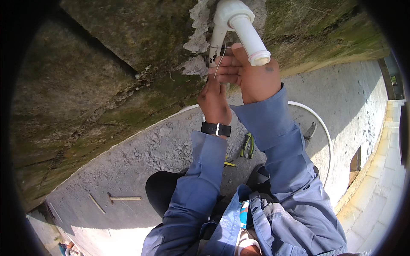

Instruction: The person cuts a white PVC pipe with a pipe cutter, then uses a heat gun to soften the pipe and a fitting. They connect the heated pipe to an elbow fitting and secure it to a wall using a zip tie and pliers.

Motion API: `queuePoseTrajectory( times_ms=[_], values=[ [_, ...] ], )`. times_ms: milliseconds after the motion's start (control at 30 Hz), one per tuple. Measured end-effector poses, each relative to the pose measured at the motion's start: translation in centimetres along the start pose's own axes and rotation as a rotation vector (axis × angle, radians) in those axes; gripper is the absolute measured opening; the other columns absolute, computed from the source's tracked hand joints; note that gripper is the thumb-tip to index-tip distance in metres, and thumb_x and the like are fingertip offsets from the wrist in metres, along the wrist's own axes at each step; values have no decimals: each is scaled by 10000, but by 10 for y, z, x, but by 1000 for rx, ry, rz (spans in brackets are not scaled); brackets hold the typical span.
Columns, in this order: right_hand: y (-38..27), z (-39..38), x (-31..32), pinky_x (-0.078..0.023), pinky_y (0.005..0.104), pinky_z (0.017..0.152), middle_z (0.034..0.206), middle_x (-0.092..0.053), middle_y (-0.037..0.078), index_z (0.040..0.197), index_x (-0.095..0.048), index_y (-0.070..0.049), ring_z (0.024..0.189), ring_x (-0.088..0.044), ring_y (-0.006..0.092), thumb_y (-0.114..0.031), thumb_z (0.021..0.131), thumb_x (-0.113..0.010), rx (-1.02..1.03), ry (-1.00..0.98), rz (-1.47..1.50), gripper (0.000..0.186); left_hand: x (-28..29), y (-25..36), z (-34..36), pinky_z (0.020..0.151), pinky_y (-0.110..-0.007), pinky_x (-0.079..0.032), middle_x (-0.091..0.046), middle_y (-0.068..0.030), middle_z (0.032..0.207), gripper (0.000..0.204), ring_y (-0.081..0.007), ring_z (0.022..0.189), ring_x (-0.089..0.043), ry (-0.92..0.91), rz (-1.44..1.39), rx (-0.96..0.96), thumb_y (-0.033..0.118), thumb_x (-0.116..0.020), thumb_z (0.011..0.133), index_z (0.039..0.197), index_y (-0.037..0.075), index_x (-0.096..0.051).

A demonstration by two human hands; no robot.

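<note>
A white plastic pipe elbow (232, 12) sticks out from the mossy stone wall, with a short open-ended pipe stub (250, 38) angled toward me. Behind that stub, another white pipe (217, 42) runs down along broken mortar. A thin wire (220, 63) loops across this rear pipe. My left hand (215, 101), below it with a black watch on the wrist, is closed with its fingertips pinching the wire's lower part. My right hand (258, 79) reaches in from the right, fingers bent against the rear pipe and around the wire; the stub partly covers it.
Rubble (164, 138) lies along the wall's foot. Green-handled pliers (247, 146), a yellow tool (229, 164) and a grey-bladed tool (310, 131) rest on the ground below my arms. A white hose (328, 136) curves at right. A hammer (124, 198) and a stick (97, 203) lie at left.
</note>
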State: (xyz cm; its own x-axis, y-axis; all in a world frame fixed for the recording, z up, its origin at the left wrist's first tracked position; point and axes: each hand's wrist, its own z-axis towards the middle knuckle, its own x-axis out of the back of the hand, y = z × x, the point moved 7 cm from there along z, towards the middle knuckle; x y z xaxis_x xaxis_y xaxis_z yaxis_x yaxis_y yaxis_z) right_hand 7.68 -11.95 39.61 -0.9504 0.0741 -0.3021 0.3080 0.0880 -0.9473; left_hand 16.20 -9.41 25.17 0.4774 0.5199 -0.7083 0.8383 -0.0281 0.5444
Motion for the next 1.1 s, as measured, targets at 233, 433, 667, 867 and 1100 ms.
queuePoseTrajectory(
  times_ms=[233, 433, 667, 867, 1100],
  values=[
    [1, 10, 1, -563, 329, 501, 828, -683, 215, 1074, -586, 114, 612, -675, 242, -146, 973, -387, -250, -27, 8, 343, -8, 4, -7, 799, -238, -424, -628, 0, 1039, 402, -66, 901, -521, 29, -14, -43, 348, -662, 932, 1131, -1, -665],
    [11, 3, -16, -578, 342, 539, 822, -644, 185, 1161, -503, 106, 628, -647, 221, -182, 1008, -332, -392, -23, 372, 368, -2, -1, 6, 842, -260, -455, -641, -48, 1086, 436, -116, 967, -581, -71, -10, -48, 355, -657, 930, 1162, -14, -645],
    [27, 8, -16, -567, 304, 525, 877, -645, 176, 1183, -483, 93, 684, -666, 215, -234, 1028, -331, -603, -97, 695, 392, -14, 0, 2, 862, -295, -487, -643, -99, 1124, 451, -167, 1016, -624, -158, -77, 15, 328, -630, 943, 1204, -38, -601],
    [14, -4, 3, -554, 297, 508, 768, -679, 161, 1061, -580, 73, 602, -681, 239, -174, 987, -462, -144, 0, -138, 283, -1, -1, 7, 879, -290, -469, -634, -102, 1122, 318, -155, 1005, -606, -111, -87, -18, 210, -592, 942, 1134, -43, -618],
    [-10, -23, 9, -552, 332, 597, 849, -690, 145, 1038, -635, 1, 686, -686, 260, -84, 831, -693, 735, 101, -937, 231, 6, -12, 12, 843, -269, -441, -574, -39, 885, 220, -116, 816, -521, -12, -110, 41, 166, -596, 928, 1008, -29, -659]
  ],
)
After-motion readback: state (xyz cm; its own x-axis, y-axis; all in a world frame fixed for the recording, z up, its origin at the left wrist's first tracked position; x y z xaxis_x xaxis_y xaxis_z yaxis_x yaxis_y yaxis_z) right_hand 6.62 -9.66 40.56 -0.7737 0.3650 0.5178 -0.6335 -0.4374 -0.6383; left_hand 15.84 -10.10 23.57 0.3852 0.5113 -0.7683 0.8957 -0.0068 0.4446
